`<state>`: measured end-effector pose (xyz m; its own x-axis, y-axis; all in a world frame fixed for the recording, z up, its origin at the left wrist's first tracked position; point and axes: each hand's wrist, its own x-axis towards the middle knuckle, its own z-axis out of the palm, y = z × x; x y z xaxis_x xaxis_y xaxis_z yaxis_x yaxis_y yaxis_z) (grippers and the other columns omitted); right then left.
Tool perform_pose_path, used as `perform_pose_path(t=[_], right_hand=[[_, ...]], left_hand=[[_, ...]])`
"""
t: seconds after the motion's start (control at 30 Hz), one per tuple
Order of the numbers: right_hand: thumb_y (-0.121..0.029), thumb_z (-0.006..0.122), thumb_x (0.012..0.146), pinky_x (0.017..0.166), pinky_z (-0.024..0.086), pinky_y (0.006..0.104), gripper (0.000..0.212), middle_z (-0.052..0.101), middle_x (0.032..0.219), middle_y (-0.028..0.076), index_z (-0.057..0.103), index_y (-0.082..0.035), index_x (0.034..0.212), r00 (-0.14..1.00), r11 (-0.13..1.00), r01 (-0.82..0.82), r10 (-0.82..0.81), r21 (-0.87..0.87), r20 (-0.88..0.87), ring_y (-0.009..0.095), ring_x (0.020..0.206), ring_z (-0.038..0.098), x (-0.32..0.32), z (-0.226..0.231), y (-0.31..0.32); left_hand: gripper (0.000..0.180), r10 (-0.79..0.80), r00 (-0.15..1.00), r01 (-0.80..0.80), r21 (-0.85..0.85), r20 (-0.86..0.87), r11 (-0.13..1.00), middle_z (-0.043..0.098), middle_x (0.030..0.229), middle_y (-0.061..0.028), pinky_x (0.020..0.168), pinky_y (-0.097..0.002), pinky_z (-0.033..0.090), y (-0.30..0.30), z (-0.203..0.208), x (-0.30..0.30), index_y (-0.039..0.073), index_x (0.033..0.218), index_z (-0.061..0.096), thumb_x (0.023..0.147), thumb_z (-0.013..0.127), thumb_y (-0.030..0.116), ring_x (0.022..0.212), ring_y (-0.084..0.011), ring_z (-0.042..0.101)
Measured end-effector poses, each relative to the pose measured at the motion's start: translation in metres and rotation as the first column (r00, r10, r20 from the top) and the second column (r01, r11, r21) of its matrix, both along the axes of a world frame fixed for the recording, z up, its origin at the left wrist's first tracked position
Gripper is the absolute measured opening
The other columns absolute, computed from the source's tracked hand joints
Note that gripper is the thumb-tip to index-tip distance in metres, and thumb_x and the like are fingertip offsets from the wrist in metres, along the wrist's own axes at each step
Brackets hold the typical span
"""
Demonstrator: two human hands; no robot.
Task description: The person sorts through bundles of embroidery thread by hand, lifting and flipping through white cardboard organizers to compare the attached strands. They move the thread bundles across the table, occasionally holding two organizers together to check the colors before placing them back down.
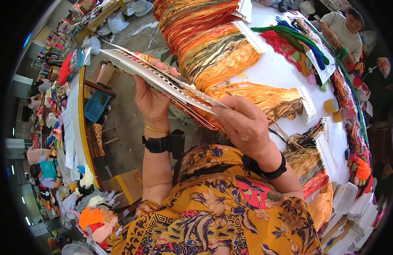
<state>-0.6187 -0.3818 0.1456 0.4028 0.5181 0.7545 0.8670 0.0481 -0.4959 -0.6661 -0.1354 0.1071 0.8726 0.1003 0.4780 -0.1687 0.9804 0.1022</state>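
Both hands hold up a stack of long white cards (135,64) with a row of holes along the edge. My left hand (153,95) grips it from below, fingers curled over the far side. My right hand (245,123) pinches the near right end between thumb and fingers. Some orange thread shows behind the cards by my left fingers; how it is attached is hidden. Just beyond my right hand, a hank of orange and brown thread (264,95) lies on the white table (285,76), fixed to a white punched card (307,104).
More carded hanks (222,53) in red, orange and green lie farther back. Dark and red threads (305,159) lie at right. Thread spools (331,105) stand near a pile of coloured yarn (285,46). A co-worker (345,34) works across the table. A blue crate (97,105) sits at left.
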Motion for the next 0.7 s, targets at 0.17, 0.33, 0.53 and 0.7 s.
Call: perform_pose_path(t=[0.17,0.33,0.53,0.7], right_hand=[[0.001,0.074,0.066,0.065,0.052,0.0322,0.046,0.062,0.098,0.012,0.06,-0.006,0.109,0.986,0.986,-0.165,0.164,-0.034,-0.023,0.027,0.079,0.063,-0.005,-0.007,0.003],[-0.001,0.072,0.064,0.071,0.052,0.0335,0.057,0.059,0.105,0.012,0.056,-0.009,0.119,0.965,0.969,-0.246,0.243,-0.016,-0.095,0.028,0.088,0.061,-0.004,-0.011,0.004],[-0.002,0.073,0.067,0.075,0.052,0.0337,0.056,0.058,0.11,0.013,0.055,-0.007,0.119,0.949,0.964,-0.261,0.248,-0.044,-0.196,0.029,0.092,0.061,-0.001,-0.012,0.0],[-0.008,0.074,0.068,0.074,0.052,0.0333,0.055,0.059,0.109,0.013,0.055,-0.007,0.119,0.963,0.975,-0.209,0.193,-0.07,-0.19,0.029,0.092,0.061,0.002,-0.011,0.0]], left_hand=[[0.041,0.083,0.993,-0.092,-0.103,-0.088,0.99,0.048,0.112,-0.0103,0.105,-0.0497,0.029,-0.004,0.003,0.0,-0.001,0.121,0.04,0.09,0.057,0.019,0.112,-0.0275,0.045],[0.029,0.087,0.984,-0.11,-0.146,-0.155,0.983,0.047,0.105,-0.0071,0.103,-0.0421,0.028,-0.005,0.012,-0.008,0.004,0.111,0.043,0.084,0.055,0.003,0.105,-0.0203,0.046],[0.037,0.137,0.97,-0.163,-0.118,-0.202,0.98,0.047,0.11,-0.0133,0.099,-0.0476,0.035,-0.002,-0.003,-0.006,0.0,0.123,0.044,0.092,0.054,0.017,0.107,-0.028,0.046],[0.039,0.173,0.939,-0.213,-0.108,-0.297,0.971,0.047,0.126,-0.0155,0.105,-0.0485,0.03,0.016,-0.024,-0.006,0.001,0.129,0.045,0.095,0.048,0.02,0.12,-0.0289,0.043]])
